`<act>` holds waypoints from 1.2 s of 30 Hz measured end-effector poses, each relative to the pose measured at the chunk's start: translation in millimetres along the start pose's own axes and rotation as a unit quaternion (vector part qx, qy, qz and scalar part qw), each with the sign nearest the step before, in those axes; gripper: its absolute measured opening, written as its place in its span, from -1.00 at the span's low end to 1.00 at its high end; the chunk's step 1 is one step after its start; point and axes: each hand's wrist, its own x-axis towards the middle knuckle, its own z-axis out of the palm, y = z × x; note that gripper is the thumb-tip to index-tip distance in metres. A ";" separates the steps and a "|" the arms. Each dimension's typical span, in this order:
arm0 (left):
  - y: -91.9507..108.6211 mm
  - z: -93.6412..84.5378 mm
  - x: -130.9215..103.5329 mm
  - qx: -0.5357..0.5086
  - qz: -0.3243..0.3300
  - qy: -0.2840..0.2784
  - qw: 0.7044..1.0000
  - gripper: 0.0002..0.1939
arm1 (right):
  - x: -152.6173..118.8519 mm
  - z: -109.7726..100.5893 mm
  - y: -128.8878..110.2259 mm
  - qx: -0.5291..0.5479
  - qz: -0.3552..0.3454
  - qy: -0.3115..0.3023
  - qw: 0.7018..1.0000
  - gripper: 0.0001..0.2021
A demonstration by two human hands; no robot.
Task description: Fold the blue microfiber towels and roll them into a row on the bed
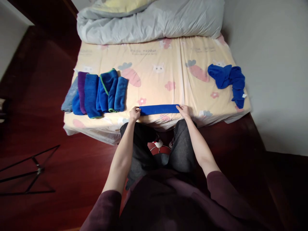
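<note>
Pinching opposite ends, the left hand (pixel 135 114) and right hand (pixel 184 111) each close their grip on the blue cloth strip (pixel 158 109), probably for straightness. It stretches along the near side of the bed (pixel 154 88).

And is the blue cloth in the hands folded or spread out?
Folded, it seems: the blue cloth is a long, narrow strip held between the left hand and right hand. Its layers cannot be counted.

Pale yellow carrot-print bedsheet (pixel 154 85) brightly lit; dark red glossy floor (pixel 79 173) left dim; smooth grey wall (pixel 269 80) softly shaded; frame edges stretched, corners darkened.
</note>
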 end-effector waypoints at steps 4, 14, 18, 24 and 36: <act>-0.2 -0.8 -1.2 -0.006 0.005 0.005 1.000 -0.70 | -2.8 -2.2 -4.9 -0.012 0.018 0.002 1.000 -0.62; 2.5 0.1 -1.3 0.011 0.010 0.010 1.000 -0.70 | -6.1 -6.4 -11.7 -0.041 0.009 0.016 0.999 -0.70; -0.4 1.0 0.3 0.012 0.013 0.017 1.000 -0.66 | -4.6 -5.2 -15.1 -0.031 -0.002 0.019 0.999 -0.70; -3.5 1.2 3.5 0.006 -0.001 0.007 1.000 -0.63 | -3.1 -4.7 -21.3 -0.048 -0.134 -0.004 0.990 -0.83; -10.7 4.6 8.1 -0.026 -0.027 -0.024 0.999 -0.63 | -4.8 -2.0 -25.7 -0.061 -0.113 -0.061 0.990 -0.81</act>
